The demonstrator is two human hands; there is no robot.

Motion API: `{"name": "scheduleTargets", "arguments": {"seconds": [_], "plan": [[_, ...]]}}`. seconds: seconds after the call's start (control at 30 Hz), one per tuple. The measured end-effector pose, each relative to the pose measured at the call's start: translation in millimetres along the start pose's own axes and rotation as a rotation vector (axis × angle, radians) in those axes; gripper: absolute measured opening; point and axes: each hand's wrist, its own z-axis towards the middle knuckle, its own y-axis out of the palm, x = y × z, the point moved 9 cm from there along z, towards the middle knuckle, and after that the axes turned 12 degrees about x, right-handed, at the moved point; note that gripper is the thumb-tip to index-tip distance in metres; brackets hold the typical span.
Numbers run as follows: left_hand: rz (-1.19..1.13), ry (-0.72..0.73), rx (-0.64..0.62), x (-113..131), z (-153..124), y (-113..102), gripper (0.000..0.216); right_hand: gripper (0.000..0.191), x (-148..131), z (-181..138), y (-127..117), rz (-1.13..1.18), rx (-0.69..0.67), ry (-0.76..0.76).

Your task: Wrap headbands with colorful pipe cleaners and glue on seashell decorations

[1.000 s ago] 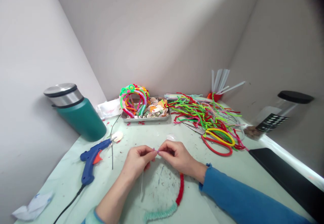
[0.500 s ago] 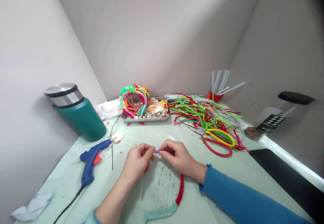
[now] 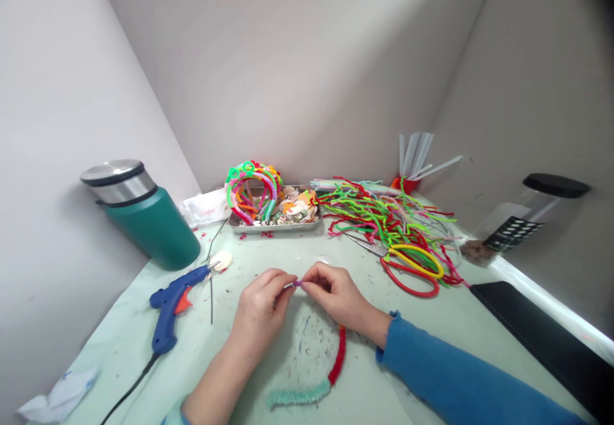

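Note:
My left hand (image 3: 261, 303) and my right hand (image 3: 336, 292) meet over the middle of the table, thumb and fingers pinched at both ends of a short purple pipe cleaner (image 3: 298, 283). Only a small bit of it shows between the fingertips. Below my right hand curves a band wrapped in fuzzy pipe cleaner, with a red section (image 3: 338, 360) and a mint-green section (image 3: 300, 396). The band's upper part disappears behind my hands, so I cannot tell how it joins the purple piece.
A blue glue gun (image 3: 167, 303) lies left, its tip by a whitish disc (image 3: 223, 260). Behind it stands a green bottle (image 3: 151, 226). A metal tray (image 3: 275, 228) holds wrapped headbands (image 3: 252, 194). Right are scissors (image 3: 415, 262), many pipe cleaners (image 3: 384, 210) and a black-lidded jar (image 3: 515, 223).
My left hand has turned, with its fingers now pointing further over the purple piece. A thin pale strand below it is out of sight. My right hand has barely moved.

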Motion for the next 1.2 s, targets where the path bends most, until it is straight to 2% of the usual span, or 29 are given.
{"name": "scheduleTargets", "arguments": {"seconds": [0.23, 0.47, 0.57, 0.7, 0.8, 0.97, 1.07, 1.13, 1.2], "plan": [[0.1, -0.011, -0.001, -2.4, -1.9, 1.4, 0.017, 0.01, 0.5, -1.1, -0.7, -0.012, 0.013, -0.012], [0.096, -0.208, -0.1, -17.8, -5.0, 8.5, 0.019, 0.01, -0.1, -0.1, -1.1, -0.025, 0.015, -0.027], [0.043, -0.352, -0.147, -27.7, -7.7, 12.7, 0.021, 0.01, -1.2, -0.3, -1.0, -0.027, 0.012, -0.036], [-0.145, -0.678, -0.261, -44.1, -22.4, 25.8, 0.029, 0.01, -3.7, -1.2, -0.8, -0.04, 0.007, -0.058], [-0.355, -0.878, -0.339, -44.7, -33.1, 37.0, 0.028, 0.009, -5.4, -1.8, -0.6, -0.05, 0.005, -0.071], [-0.602, -1.074, -0.406, -39.0, -43.6, 46.3, 0.027, 0.01, -5.7, -2.7, 1.2, -0.062, -0.012, -0.076], [-0.619, -1.054, -0.416, -38.5, -42.7, 45.6, 0.028, 0.01, -5.6, -3.3, 2.1, -0.057, -0.023, -0.074], [-0.538, -0.949, -0.441, -37.9, -38.4, 43.4, 0.028, 0.01, -5.8, -3.3, 1.7, -0.058, -0.02, -0.074], [-0.389, -0.785, -0.45, -36.8, -31.5, 38.8, 0.024, 0.009, -6.4, -3.3, 1.0, -0.063, -0.013, -0.078]]}}
